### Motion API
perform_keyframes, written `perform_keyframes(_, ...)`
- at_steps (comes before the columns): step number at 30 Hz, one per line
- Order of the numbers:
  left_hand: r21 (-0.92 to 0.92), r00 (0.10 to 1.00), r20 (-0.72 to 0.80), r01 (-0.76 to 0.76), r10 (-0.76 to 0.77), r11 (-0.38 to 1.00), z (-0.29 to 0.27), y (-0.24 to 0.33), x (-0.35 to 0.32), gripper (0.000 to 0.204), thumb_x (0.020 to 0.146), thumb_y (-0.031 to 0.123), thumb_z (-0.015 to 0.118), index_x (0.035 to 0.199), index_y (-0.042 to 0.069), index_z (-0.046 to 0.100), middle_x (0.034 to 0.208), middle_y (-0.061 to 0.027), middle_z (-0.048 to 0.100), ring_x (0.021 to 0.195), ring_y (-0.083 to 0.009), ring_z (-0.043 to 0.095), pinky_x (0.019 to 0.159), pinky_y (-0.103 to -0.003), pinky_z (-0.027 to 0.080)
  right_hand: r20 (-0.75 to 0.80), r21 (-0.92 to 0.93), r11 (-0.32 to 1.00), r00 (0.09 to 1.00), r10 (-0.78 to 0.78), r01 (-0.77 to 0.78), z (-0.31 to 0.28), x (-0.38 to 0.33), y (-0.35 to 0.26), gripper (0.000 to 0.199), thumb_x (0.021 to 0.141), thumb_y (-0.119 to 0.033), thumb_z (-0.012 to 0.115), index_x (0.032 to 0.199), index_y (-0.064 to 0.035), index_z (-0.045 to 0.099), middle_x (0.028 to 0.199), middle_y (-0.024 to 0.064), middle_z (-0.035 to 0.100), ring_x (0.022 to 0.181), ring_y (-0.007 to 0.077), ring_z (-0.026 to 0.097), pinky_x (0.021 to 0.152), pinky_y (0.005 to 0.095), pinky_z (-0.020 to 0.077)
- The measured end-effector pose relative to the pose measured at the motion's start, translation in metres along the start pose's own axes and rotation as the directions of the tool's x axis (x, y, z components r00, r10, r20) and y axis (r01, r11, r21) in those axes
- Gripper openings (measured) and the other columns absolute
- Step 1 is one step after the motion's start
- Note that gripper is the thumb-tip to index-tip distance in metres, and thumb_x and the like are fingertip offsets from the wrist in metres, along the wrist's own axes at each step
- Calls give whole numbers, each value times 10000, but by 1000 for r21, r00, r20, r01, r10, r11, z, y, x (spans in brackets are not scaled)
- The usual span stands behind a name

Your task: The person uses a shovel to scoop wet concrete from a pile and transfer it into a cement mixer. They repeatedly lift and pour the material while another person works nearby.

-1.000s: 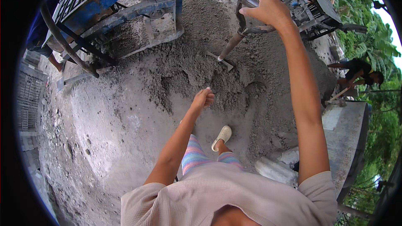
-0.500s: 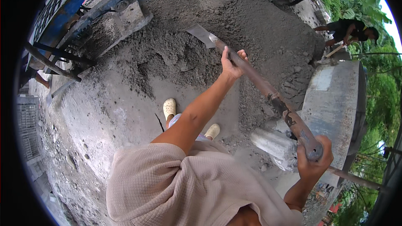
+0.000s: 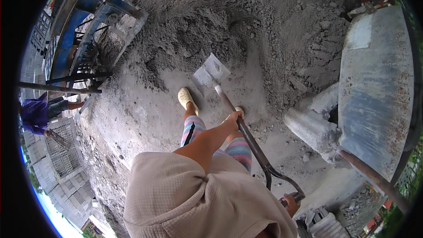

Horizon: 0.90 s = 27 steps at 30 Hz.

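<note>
In the left hand [image 3: 237,116], wrapped round its shaft [image 3: 256,149], slants a long brown-shafted shovel [image 3: 250,137] with a grey metal blade [image 3: 211,71]; the right hand [image 3: 290,203] clasps its end grip [image 3: 298,196]. Beyond both lies a crumbly grey mound [image 3: 189,33].

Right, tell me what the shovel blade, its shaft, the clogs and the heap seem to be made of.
Shovel blade: likely steel; thin, pale grey, smooth-looking.
Shaft: worn brown; probably metal, as it splits into slim curved arms.
Clogs: matte cream, rounded; probably moulded foam or rubber.
Heap: loose, matte grey grains and lumps; perhaps sand or cement mix.
</note>
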<state>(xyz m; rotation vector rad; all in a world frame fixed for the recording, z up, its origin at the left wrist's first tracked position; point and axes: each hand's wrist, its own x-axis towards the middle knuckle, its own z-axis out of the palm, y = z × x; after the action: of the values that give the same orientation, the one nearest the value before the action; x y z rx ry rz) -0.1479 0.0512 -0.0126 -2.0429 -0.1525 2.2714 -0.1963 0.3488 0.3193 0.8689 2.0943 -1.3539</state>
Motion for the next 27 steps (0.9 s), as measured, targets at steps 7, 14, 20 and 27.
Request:
perform_keyframes(7,-168,999,41,-28,36,985,-3,-39,10,149,728,167,578,653,88,477,555,-51,485,500,-204,493,504,-349,438,66,-81,993,994,-83,88,-18,25,-11,171,597,-25,576,734,-30,475,560,42,463,479,144,475,489,242,414)
perform_keyframes(14,-558,800,531,84,277,826,79,76,-121,254,739,233,561,536,144,439,499,30,455,461,-112,467,488,-281,428,322,-479,42,220,-921,877,27,8,-104,214,674,-103,656,783,-52,479,699,70,504,603,169,507,579,285,431)
perform_keyframes(20,-523,240,852,445,465,727,109,160,-284,220,700,231,601,558,120,474,544,47,471,500,-101,479,553,-282,429,555,-38,-358,-278,-784,933,11,-66,-256,186,795,-187,486,730,-16,457,669,109,504,596,192,494,558,328,418)
perform_keyframes(27,-733,404,669,217,624,645,14,263,-274,287,733,377,621,725,99,548,699,-23,579,724,-183,578,709,-346,471,608,51,-654,-543,-579,755,287,-240,-267,256,583,-112,698,772,5,571,692,89,549,604,193,526,558,295,420)
